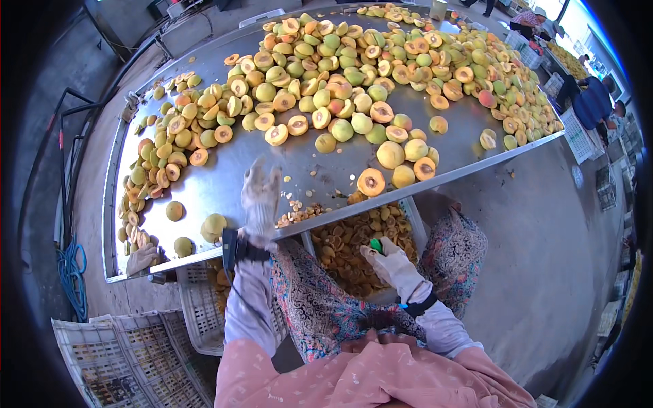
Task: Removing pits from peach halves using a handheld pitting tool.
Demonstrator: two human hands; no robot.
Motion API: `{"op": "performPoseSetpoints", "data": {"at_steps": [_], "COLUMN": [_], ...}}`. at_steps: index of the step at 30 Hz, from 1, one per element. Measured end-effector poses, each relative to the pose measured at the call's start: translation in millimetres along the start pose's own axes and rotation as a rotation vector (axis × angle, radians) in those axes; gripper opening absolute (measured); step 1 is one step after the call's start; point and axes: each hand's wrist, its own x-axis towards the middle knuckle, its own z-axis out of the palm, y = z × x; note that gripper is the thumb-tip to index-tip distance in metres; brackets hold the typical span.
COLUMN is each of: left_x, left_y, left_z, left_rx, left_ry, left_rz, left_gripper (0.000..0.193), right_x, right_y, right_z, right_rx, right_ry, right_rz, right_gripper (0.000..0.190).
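My left hand [261, 196], in a white knit glove, is over the near edge of a metal table [316, 166]. Its fingers are apart, and nothing shows in them. My right hand [392, 266], also gloved, is closed around a small tool with a green handle [376, 246]; its working end is hidden. It is above a crate [414, 224] between my knees, filled with brownish fruit pieces [352, 250]. Beside my left hand lie pale pit kernels and scraps [301, 213]. A halved peach [371, 182] rests cut side up at the table's edge, close to several other peaches [392, 154].
A large heap of halved peaches [326, 56] curves across the table. A grey glove [142, 260] lies at the left corner; I cannot tell whether it is worn. Plastic crates [137, 357] stand at lower left, near a blue hose [72, 275]. People [594, 104] sit at far right.
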Motion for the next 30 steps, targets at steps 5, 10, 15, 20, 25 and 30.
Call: {"op": "performPoseSetpoints", "data": {"at_steps": [5,10,15,20,25,30], "left_x": [143,97,-16,-99,-133,-151], "left_y": [-66,-13,42,57,80,99], "left_z": [56,83,57,22,-16,-32], "left_rx": [0.348,0.149,-1.033,-1.462,-1.468,-1.483], "left_ry": [0.179,-0.025,-0.559,-0.590,-0.703,-0.632], "left_rz": [-0.179,0.081,-0.271,-0.248,-0.324,-0.305], "left_gripper": [0.058,0.059,0.041,0.050,0.039,0.044], "right_x": [-26,-14,-15,-32,-54,-62], "right_y": [5,26,-47,-97,-95,-84], "right_z": [0,1,-15,0,13,24], "right_rx": [0.438,0.224,0.977,0.995,0.946,0.602], "right_ry": [-0.103,0.083,-0.253,-0.343,-0.151,0.059], "right_rz": [0.204,-0.231,-0.001,-0.158,-0.116,-0.298], "right_gripper": [0.019,0.015,0.022,0.029,0.024,0.023]}}
